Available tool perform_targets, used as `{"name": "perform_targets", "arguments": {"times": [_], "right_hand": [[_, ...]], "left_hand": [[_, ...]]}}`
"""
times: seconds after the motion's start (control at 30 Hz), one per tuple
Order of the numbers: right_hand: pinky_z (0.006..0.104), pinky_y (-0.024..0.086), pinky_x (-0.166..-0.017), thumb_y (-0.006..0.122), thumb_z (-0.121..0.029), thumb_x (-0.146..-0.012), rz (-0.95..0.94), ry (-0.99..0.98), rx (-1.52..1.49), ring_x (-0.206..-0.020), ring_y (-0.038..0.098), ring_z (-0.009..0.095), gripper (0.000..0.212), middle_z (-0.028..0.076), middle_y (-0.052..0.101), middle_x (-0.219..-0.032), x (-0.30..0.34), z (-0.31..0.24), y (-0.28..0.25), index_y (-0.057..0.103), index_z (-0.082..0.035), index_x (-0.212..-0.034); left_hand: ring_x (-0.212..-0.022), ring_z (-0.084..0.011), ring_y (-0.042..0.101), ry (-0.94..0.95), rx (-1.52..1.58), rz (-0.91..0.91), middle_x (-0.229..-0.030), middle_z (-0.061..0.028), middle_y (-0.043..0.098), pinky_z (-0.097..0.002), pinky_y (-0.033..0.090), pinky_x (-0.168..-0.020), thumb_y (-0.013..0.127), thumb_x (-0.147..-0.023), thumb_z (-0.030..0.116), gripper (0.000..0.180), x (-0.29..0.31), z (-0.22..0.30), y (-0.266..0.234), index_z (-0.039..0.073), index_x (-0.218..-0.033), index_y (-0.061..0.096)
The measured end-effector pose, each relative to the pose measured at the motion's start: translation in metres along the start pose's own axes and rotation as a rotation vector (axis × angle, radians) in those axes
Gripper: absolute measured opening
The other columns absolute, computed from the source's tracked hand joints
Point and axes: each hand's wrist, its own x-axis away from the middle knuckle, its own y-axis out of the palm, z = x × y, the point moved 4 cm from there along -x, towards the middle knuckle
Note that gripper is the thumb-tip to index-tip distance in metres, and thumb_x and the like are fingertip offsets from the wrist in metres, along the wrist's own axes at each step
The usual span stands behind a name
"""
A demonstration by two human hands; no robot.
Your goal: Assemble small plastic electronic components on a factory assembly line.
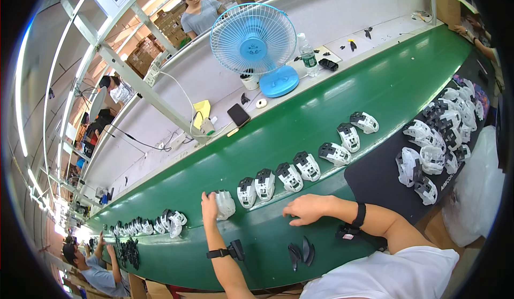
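Note:
My left hand grips the side of a white plastic mouse shell on the green belt; its far fingers are partly hidden. To the right of that shell, a row of white mouse shells with black parts runs along the belt. My right hand hovers over the near edge, fingers loosely bent and apart, with nothing seen in it. Two glossy black curved pieces lie on the near green surface between my forearms. Each wrist wears a black strap with a small device.
Many mouse shells are heaped on a black mat at right, beside a clear plastic bag. Beyond the belt stand a blue fan, a bottle and a phone. A co-worker sits at far left near black parts.

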Motion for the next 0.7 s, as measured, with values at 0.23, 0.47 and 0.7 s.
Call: {"name": "perform_targets", "arguments": {"times": [0.23, 0.47, 0.7], "right_hand": [[0.0434, 0.048, -0.082, 0.058, -0.029, -0.083, 0.017, 0.026, -0.025, -0.098, 0.058, 0.034, 0.042, 0.016, 0.061, -0.103, 0.008, 0.011, -0.006, 0.05, -0.005, -0.116], [0.0449, 0.048, -0.08, 0.06, -0.027, -0.081, 0.016, -0.025, 0.038, -0.096, 0.058, 0.036, 0.043, 0.018, 0.061, -0.101, -0.002, 0.0, 0.011, 0.051, -0.002, -0.115], [0.0448, 0.049, -0.082, 0.064, -0.024, -0.073, -0.022, -0.024, 0.044, -0.097, 0.059, 0.036, 0.044, 0.019, 0.062, -0.101, -0.004, -0.022, 0.014, 0.055, -0.003, -0.11]], "left_hand": [[-0.113, -0.0282, 0.049, -0.382, 0.663, -0.371, -0.128, -0.0152, 0.046, -0.0481, 0.036, -0.095, 0.065, -0.08, 0.03, 0.082, 0.025, -0.004, -0.003, 0.002, -0.143, 0.02], [-0.093, -0.0227, 0.056, -0.211, 0.525, -0.283, -0.112, -0.0125, 0.053, -0.0371, 0.045, -0.07, 0.074, -0.067, 0.044, 0.088, 0.015, -0.003, 0.014, 0.0, -0.133, 0.035], [-0.091, -0.026, 0.061, -0.141, 0.857, -0.004, -0.104, -0.0167, 0.057, -0.0377, 0.052, -0.075, 0.068, -0.079, 0.021, 0.058, 0.016, 0.045, 0.002, -0.001, -0.123, 0.037]]}}
